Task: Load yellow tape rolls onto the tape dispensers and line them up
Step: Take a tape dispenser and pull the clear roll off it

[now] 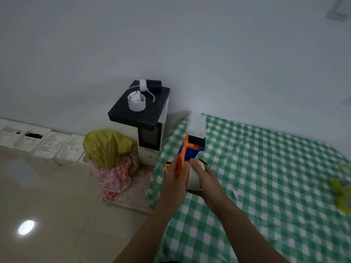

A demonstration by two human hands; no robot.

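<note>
An orange and blue tape dispenser [190,149] is held up over the left edge of the green checked table [266,186]. My left hand [173,179] grips its orange side plate from the left. A pale yellowish tape roll [194,177] sits against that plate, and my right hand [206,179] is wrapped round the roll from the right. At the far right edge of the table lie blurred yellow tape rolls [341,188], partly cut off by the frame.
Left of the table stands a white appliance with a black top [144,112] carrying a white cup and a pump. Yellow and pink plastic bags [110,154] lie on the floor beside it. White boxes [38,141] line the wall. A white strip [197,124] lies at the table's far corner.
</note>
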